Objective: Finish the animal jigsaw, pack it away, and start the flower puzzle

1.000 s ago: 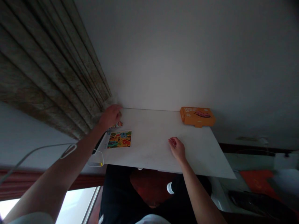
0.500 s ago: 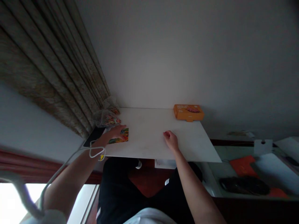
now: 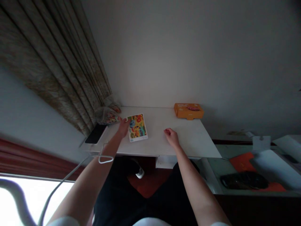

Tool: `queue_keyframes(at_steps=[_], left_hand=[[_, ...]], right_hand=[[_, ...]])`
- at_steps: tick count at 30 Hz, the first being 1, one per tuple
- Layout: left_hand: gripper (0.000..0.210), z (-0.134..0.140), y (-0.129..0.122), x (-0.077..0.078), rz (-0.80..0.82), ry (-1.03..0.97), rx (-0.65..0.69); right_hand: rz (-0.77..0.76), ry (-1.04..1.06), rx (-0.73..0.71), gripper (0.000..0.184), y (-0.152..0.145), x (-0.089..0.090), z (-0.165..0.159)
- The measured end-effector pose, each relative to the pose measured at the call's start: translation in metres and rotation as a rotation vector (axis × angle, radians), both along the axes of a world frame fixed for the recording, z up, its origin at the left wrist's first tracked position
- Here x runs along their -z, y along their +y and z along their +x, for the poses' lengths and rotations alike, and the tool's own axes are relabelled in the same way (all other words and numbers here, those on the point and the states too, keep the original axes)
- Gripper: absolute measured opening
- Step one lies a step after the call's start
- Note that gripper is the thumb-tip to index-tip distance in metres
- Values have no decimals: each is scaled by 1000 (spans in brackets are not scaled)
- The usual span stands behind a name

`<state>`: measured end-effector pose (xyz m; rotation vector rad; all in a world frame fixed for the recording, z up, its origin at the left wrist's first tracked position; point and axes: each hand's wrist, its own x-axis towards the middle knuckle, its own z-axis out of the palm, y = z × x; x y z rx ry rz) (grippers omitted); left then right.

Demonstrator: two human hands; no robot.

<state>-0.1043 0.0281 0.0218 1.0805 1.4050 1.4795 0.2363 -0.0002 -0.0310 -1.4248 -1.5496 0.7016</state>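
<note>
A white cable (image 3: 70,174) loops across the left forearm at about seven o'clock, nearest the camera, above the person's dark-clad lap. Beyond it the white table (image 3: 188,141) begins.

The left hand (image 3: 123,127) lies on the table at about ten o'clock of the tabletop's middle, fingers curled onto the left edge of a colourful picture card (image 3: 137,127); it grips or presses that edge, though whether the thumb is underneath cannot be told. The card lies flat on the table, long side running away from the person, tilted slightly, just right of the hand.

The right hand (image 3: 171,136) rests on the table at about four o'clock from the card, well apart from it, fingers loosely curled inward and holding nothing that can be seen.

At nine o'clock from the left hand, a dark phone (image 3: 95,134) lies at the table's left edge. Farther off, at eleven o'clock, a clear plastic bag of coloured pieces (image 3: 108,114) sits against the curtain (image 3: 58,69). At the far right corner, about one o'clock, an orange box (image 3: 188,110) lies flat near the wall.
</note>
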Motion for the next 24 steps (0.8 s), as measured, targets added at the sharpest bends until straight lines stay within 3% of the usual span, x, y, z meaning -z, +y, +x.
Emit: queue_keyframes(at_steps=[3,6,9,13,19,21,24], left_hand=[[46,40,-14,26,-29,-387,22],[43,67,-24,46,1,-541,-10],[37,76,-28,54,12,-604,-5],[43,76,-34,54,12,-583,65],[88,90,-49,52,53,-299,65],[83,93,-51,50,45,-257,128],[50,91,-52,44,14,-269,235]], right_hand=[[-32,127,-75,48,-1,0,-1],[-99,318,-135,51,-1,-4,-10],[-151,420,-171,54,0,-8,-28],[-191,364,-274,53,0,-9,-50],[-95,455,-75,53,-7,-4,-48],[-85,470,-45,55,-8,-3,-45],[-72,488,-62,58,-8,1,-44]])
